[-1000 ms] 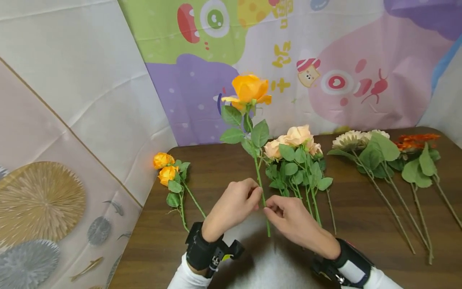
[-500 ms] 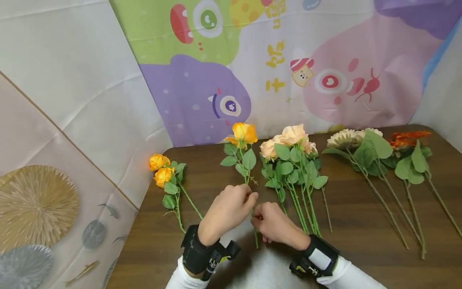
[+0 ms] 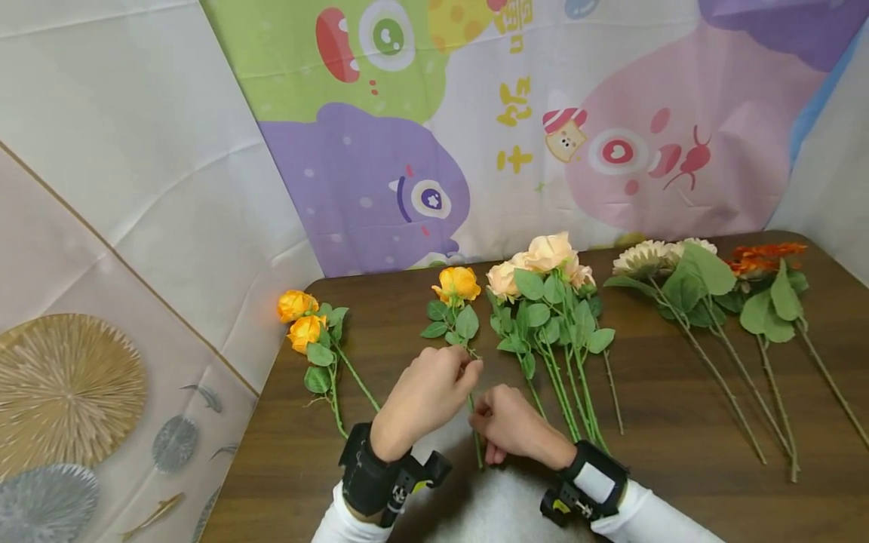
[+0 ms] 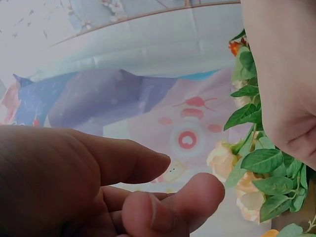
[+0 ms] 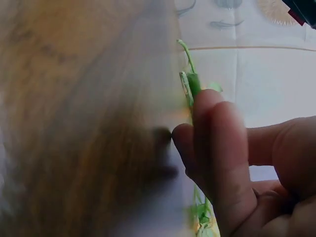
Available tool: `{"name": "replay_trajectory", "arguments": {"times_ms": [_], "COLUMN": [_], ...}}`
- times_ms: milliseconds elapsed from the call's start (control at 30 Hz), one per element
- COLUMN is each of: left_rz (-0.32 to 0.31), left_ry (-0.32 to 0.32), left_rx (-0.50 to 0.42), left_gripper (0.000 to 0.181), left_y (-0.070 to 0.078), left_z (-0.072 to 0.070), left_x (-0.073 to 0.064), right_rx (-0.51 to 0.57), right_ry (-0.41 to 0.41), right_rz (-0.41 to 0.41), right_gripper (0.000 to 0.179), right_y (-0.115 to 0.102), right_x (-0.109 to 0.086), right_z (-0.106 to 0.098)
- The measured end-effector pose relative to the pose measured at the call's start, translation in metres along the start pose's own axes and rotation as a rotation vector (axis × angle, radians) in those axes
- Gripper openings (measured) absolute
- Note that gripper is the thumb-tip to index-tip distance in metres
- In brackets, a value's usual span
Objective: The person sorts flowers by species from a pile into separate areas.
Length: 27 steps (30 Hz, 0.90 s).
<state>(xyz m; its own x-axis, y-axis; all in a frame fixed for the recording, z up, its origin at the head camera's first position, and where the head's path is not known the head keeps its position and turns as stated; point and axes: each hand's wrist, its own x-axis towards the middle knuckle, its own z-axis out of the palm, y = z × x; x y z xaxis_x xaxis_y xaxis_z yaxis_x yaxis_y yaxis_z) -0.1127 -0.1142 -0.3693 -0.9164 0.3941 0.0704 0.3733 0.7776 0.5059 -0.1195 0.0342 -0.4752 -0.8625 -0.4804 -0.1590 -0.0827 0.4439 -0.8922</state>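
Observation:
An orange rose (image 3: 456,285) lies on the dark wood table (image 3: 400,302), its bloom toward the backdrop and its green stem running toward me. My right hand (image 3: 519,428) is low at the lower stem, fingers curled, pinching it near the cut end. In the right wrist view a short green piece of stem (image 5: 194,85) shows at the fingertips (image 5: 207,101). My left hand (image 3: 429,388) hovers over the upper stem, hiding part of it. The left wrist view shows a gap between its thumb and forefinger, with nothing in it.
Two orange roses (image 3: 307,332) lie at the left. Right of the single rose is a bunch of peach roses (image 3: 548,253). Farther right lie cream flowers (image 3: 641,258) and rust-orange flowers (image 3: 763,258). A cartoon backdrop (image 3: 434,136) hangs behind the table.
The orange rose has come down from upright in the air to lying on the table. My right hand has moved left and lower with the stem; the left hand has shifted only slightly.

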Motion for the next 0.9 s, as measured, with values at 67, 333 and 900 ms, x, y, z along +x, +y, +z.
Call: {"name": "replay_trajectory", "arguments": {"times_ms": [67, 333, 900], "left_rz": [-0.004, -0.236, -0.689], "left_ry": [0.002, 0.087, 0.030], "left_rx": [0.003, 0.168, 0.210], "left_gripper": [0.030, 0.034, 0.015], "left_y": [-0.001, -0.035, -0.158], "left_z": [0.000, -0.010, -0.005], "left_x": [0.001, 0.009, 0.015], "right_rx": [0.012, -0.024, -0.017], "right_ry": [-0.013, -0.032, 0.067], "right_rz": [0.000, -0.057, -0.089], "right_gripper": [0.018, 0.020, 0.015], "right_y": [0.000, -0.016, -0.052], "right_x": [0.000, -0.010, -0.041], "right_z": [0.000, -0.009, -0.048]}}
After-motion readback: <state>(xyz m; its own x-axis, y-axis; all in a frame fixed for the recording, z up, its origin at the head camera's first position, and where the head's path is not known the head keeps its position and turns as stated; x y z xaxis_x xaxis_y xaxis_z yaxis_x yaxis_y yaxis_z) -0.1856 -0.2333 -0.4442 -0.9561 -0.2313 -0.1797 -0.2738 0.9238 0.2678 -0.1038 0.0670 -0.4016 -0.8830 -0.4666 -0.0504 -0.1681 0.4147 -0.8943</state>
